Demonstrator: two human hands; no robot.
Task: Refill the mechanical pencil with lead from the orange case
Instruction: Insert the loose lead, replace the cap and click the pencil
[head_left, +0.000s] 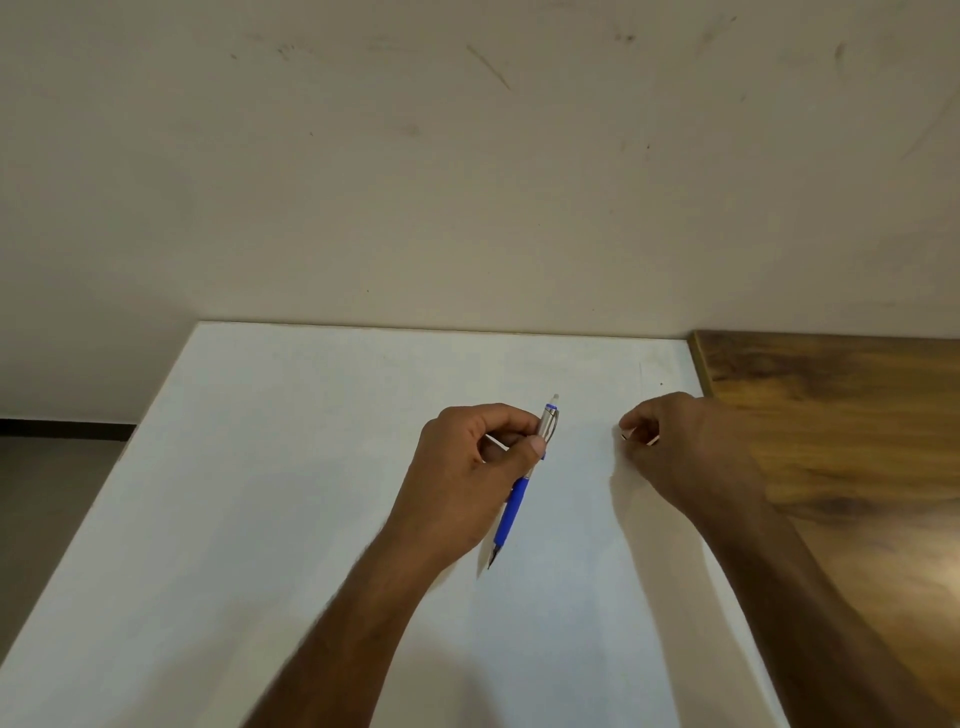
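Note:
My left hand (475, 467) grips a mechanical pencil (514, 506) around its silver upper barrel. The pencil has a blue grip; its dark tip points down toward me and hangs just above the white table (291, 467). Its white eraser end points up and away. My right hand (680, 447) is to the right of the pencil, apart from it, with its fingers curled and the fingertips pinched together at the table surface. Whether anything small sits between those fingertips is hidden. No orange case is in view.
A wooden surface (841, 441) adjoins the white table on the right, just beside my right hand. A plain beige wall (467, 182) rises behind the table's far edge. The floor (47, 493) shows past the table's left edge.

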